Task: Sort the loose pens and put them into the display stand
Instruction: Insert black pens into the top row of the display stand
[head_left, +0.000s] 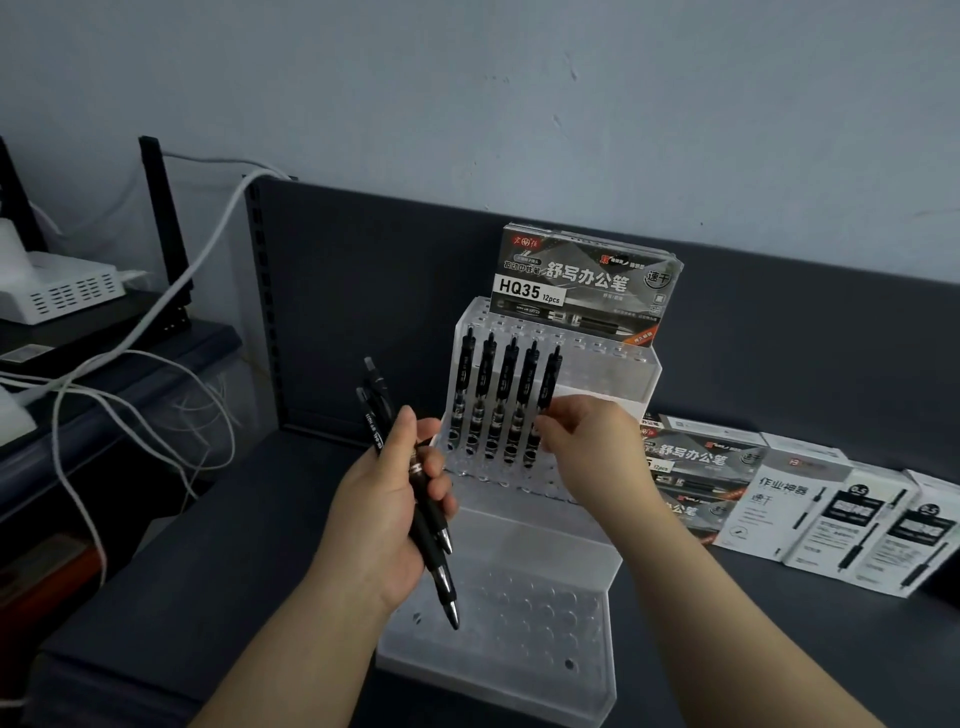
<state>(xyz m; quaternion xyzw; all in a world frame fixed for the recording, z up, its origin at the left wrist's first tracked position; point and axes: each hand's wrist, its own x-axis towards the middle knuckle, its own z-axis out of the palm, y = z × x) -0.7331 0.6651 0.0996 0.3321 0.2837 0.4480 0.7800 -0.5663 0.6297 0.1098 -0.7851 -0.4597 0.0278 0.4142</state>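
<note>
A clear stepped acrylic display stand (561, 551) sits in the middle of the dark shelf. Several black pens (493, 395) stand upright in a row in its middle tier. My right hand (587, 447) pinches the rightmost standing pen (548, 384) at its lower half. My left hand (384, 514) grips a small bundle of loose black pens (431, 525), tips pointing down and to the right, just left of the stand. A black pen box marked HQ35 (582, 283) stands at the stand's top back.
More pen boxes, black (691, 462) and white (826, 514), lie on the shelf to the right. A dark back panel (363, 291) rises behind. White cables (156, 332) and a white device (57, 291) occupy the left side.
</note>
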